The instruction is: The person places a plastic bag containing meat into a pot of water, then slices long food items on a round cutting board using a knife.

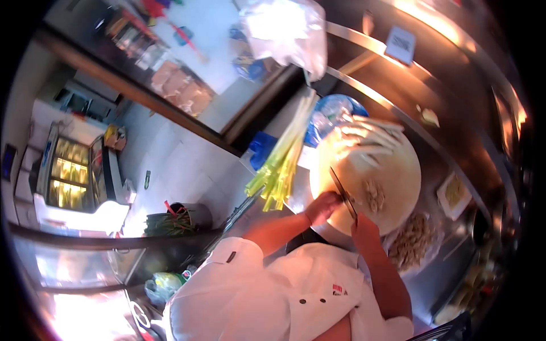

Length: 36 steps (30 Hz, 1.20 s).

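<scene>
My right hand (365,228) is closed round the handle of a kitchen knife (343,192), whose blade points away from me over a round cutting board (401,176). My left hand (323,208) rests at the near left of the board, fingers curled close beside the blade. What they press on, if anything, is hidden. A small heap of chopped pale pieces (374,196) lies right of the knife. At the board's far side are several long pale pieces (372,136), their kind unclear. More chopped pieces (410,243) fill a clear bag beside my right forearm.
Long green-and-white stalks (284,156) lie left of the board. Behind it is a blue bowl (344,105) with clear plastic. A white plastic bag (287,37) hangs above. At right sit a white tray (455,196) and a metal shelf edge (364,85).
</scene>
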Tool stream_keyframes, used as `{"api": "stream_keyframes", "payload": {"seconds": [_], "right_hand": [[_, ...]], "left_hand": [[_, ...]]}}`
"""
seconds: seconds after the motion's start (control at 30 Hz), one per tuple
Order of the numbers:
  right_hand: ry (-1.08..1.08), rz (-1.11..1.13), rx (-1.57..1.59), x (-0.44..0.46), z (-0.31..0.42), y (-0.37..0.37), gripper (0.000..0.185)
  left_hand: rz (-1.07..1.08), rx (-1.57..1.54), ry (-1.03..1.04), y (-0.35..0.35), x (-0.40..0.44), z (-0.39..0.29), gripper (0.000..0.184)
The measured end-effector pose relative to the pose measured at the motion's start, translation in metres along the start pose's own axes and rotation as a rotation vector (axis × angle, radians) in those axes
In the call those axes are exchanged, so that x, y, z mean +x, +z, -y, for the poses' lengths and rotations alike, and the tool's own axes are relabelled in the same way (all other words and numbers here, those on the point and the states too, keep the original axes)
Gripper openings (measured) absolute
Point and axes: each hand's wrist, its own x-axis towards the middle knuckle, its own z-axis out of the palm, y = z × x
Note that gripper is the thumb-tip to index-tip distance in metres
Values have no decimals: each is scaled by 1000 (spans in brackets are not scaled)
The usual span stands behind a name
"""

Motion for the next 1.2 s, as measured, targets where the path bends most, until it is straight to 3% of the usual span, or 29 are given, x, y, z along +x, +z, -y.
{"api": "stream_keyframes", "payload": {"seconds": [0.27,0.53,0.8,1.07,1.2], "right_hand": [[55,156,-121,-40,18,-45,13],[-58,27,-105,-7,10,6,13],[-86,5,-101,-10,1,-3,18],[25,69,-183,-30,7,-31,19],[-28,104,-205,-40,36,-54,22]], "left_hand": [[103,135,-76,-8,-4,-6,46],[147,37,-130,1,-6,2,46],[169,142,-86,-7,-7,1,53],[66,172,56,-18,-4,-2,41],[38,173,26,-4,-10,8,37]]}}
